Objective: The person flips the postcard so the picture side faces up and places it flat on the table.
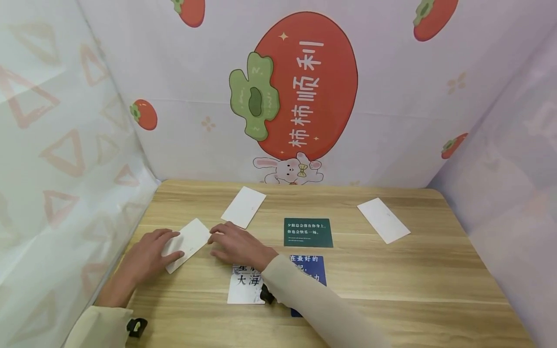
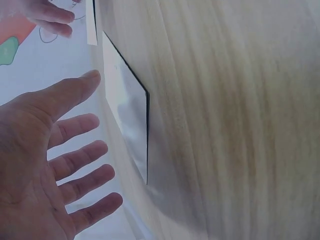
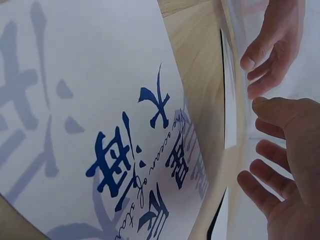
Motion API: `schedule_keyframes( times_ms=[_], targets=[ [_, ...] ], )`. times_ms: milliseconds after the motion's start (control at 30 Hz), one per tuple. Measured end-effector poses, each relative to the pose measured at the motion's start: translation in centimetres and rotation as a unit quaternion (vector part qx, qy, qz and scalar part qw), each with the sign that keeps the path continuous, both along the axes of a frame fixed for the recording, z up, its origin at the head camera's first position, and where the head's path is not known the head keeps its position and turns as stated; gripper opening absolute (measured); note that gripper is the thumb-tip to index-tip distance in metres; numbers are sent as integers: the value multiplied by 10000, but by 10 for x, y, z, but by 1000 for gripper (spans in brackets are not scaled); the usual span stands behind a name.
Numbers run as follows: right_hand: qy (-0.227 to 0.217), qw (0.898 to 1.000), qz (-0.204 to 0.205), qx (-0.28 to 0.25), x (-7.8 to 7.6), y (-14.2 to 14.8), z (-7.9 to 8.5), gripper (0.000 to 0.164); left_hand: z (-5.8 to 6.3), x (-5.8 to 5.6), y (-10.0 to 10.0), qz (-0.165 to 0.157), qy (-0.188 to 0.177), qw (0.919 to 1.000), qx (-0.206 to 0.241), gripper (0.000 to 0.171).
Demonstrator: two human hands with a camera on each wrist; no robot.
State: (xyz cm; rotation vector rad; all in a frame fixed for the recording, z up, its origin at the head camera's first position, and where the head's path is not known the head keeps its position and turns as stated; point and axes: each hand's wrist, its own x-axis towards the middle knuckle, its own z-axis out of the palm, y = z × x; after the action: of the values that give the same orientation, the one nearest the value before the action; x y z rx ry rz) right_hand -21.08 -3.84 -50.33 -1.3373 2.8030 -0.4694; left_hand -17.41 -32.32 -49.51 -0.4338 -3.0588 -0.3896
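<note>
A blank white card (image 1: 193, 239) lies face down on the wooden table at the left. My left hand (image 1: 150, 253) is over its left edge, thumb and fingers spread and extended, as the left wrist view also shows. Near the card's right corner is my right hand (image 1: 239, 244), its fingers loosely bent with nothing between them in the right wrist view. Beneath the right hand and forearm lies a white card with dark blue Chinese characters (image 3: 120, 100), its upper part partly hidden in the head view.
Another blank white card (image 1: 243, 207) lies behind the right hand, and one more white card (image 1: 384, 220) at the right. A green card (image 1: 308, 233) sits mid-table; a blue card (image 1: 316, 270) is partly under the right sleeve. A printed cloth backdrop (image 1: 383, 145) stands behind the table.
</note>
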Motion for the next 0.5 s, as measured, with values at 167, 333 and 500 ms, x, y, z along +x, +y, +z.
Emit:
schedule_keyframes(
  times_ms=[167,333,500],
  targets=[
    [-302,9995,1,115,1,-6,-2,27,1,-4,-3,118,-182,9998,-34,62],
    [-355,9987,77,348,1,-11,-6,29,0,-9,-8,215,-244,9994,-137,63],
    [-88,9983,278,499,3,-17,-10,30,-4,-11,-12,308,-315,9989,-147,66]
  ],
)
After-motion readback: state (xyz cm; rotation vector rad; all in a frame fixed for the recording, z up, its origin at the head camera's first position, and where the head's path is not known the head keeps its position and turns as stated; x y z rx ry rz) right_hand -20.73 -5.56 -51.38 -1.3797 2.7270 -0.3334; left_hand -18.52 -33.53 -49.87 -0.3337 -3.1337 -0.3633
